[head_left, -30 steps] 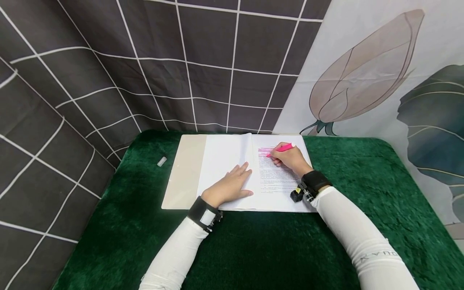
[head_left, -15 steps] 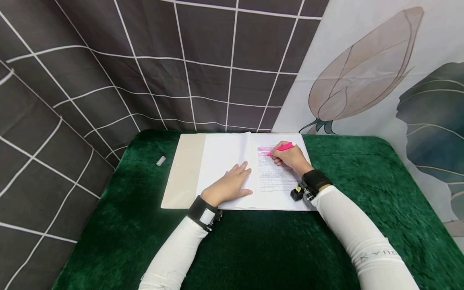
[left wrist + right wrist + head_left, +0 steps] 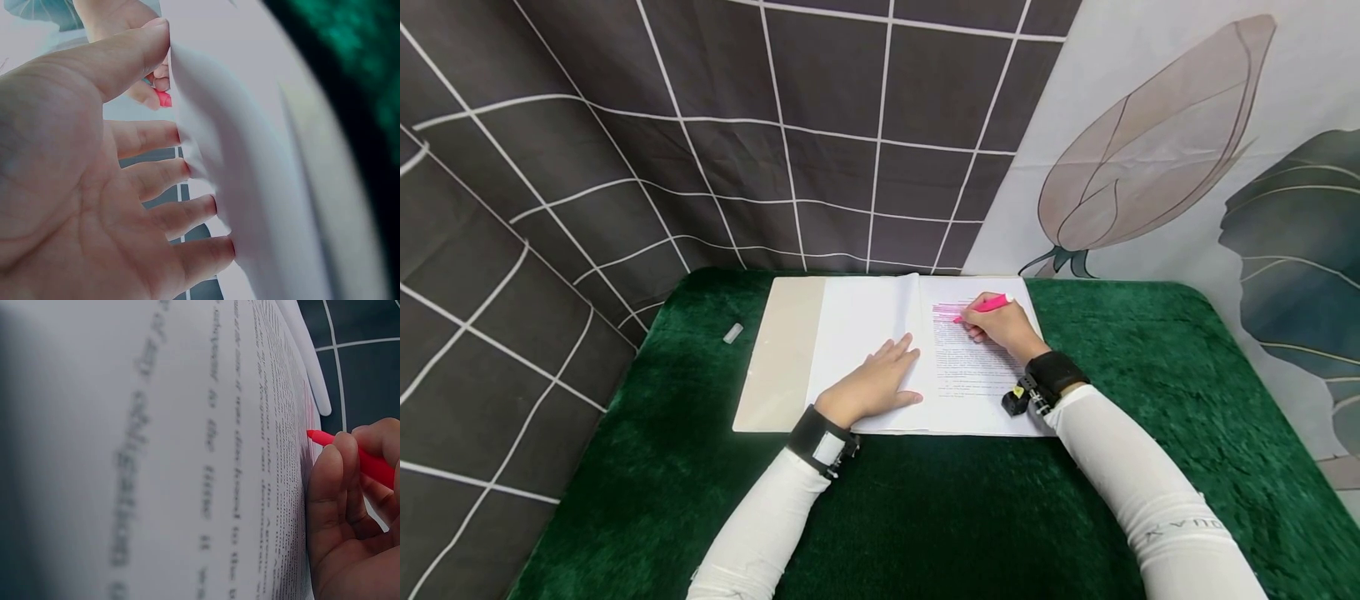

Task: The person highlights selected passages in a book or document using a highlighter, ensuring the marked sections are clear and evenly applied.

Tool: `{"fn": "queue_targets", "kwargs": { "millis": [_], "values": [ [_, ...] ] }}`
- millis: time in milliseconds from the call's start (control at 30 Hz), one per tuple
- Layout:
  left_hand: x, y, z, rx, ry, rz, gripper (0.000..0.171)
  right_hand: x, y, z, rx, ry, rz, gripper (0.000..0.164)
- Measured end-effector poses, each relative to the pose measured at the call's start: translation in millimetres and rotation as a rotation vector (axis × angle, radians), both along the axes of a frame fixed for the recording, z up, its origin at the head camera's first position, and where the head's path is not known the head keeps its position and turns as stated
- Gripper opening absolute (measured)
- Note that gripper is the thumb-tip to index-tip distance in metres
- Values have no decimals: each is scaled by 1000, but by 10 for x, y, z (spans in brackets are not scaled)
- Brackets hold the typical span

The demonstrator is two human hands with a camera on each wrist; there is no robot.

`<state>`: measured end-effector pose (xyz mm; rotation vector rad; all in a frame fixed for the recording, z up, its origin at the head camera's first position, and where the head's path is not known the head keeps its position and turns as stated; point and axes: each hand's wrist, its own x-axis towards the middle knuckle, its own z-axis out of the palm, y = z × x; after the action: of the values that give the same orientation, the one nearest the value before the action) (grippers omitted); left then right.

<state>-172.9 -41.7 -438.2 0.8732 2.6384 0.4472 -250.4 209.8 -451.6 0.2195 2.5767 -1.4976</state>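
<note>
green cloth (image 3: pixel 970 517), open booklet (image 3: pixel 867 312) under left hand (image 3: pixel 872 386), pink marker (image 3: pixel 993 304) in right hand (image 3: pixel 1006 327)

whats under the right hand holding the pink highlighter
A page of printed text lies under the right hand; pink-marked lines show to its left, near the tip of the pink highlighter. Any words directly beneath the hand are covered.

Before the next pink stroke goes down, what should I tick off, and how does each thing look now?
1. Pink highlighter secure: ok, pinched in the right hand.
2. Tip at the text: ok, on the printed page near the pink lines.
3. Left hand steadying: ok, fingers spread on the blank page.
4. Blank page flat: not ok, it bulges near those fingers.
5. Ink left: cannot tell.
</note>
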Motion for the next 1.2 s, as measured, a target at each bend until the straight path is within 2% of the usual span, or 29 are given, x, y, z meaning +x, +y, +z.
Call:
{"fn": "queue_targets", "kwargs": {
  "millis": [433, 767, 1000, 1200],
  "values": [
    [0, -11, -25, 0, 5, 0, 75, -11, 62, -33, -4, -2, 15, 26],
    [4, -10, -16, -1, 6, -4, 75, -14, 100, -44, -18, -5, -5, 26],
    [-3, -10, -20, 6, 8, -8, 75, 1, 116, -26, 48, -8, -9, 27],
    [-7, -8, -14, 2, 13, -9, 75, -5, 138, -20, 25, -7, -6, 27]
  ]
}}
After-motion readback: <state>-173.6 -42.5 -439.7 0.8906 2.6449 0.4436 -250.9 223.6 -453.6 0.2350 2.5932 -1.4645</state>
